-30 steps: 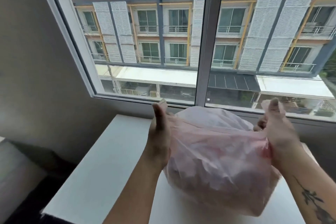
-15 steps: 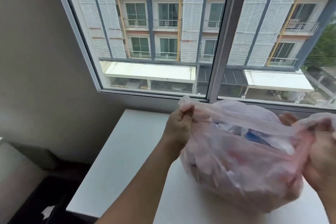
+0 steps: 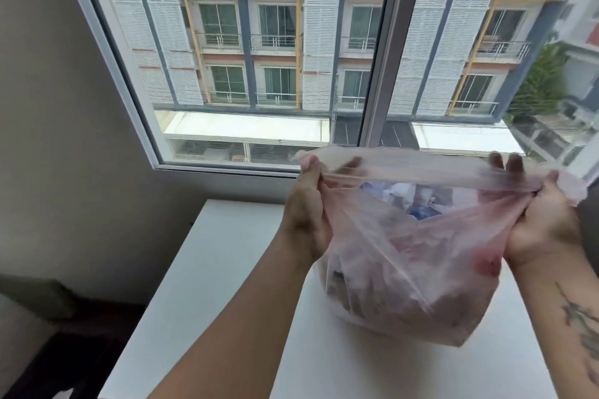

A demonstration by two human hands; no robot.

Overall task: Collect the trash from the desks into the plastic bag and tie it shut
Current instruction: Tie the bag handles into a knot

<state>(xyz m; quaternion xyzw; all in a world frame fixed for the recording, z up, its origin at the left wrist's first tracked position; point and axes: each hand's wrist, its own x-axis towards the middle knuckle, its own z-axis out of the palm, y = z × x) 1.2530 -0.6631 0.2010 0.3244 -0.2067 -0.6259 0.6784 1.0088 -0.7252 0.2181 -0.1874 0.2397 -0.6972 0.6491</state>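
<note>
Both hands, left (image 3: 304, 220) and right (image 3: 547, 220), pinch and stretch the mouth of a filled pink plastic bag (image 3: 405, 269) resting on the white bench (image 3: 207, 269) beneath a window (image 3: 259, 58)

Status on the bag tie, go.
Left hand and right hand each pinch a side of the plastic bag mouth, stretched apart. Bag full, sitting on white desk, mouth open, no knot. Nothing in the way.

upstairs room, home or office | white desk (image 3: 207, 269) | window (image 3: 259, 74) facing townhouses
</note>
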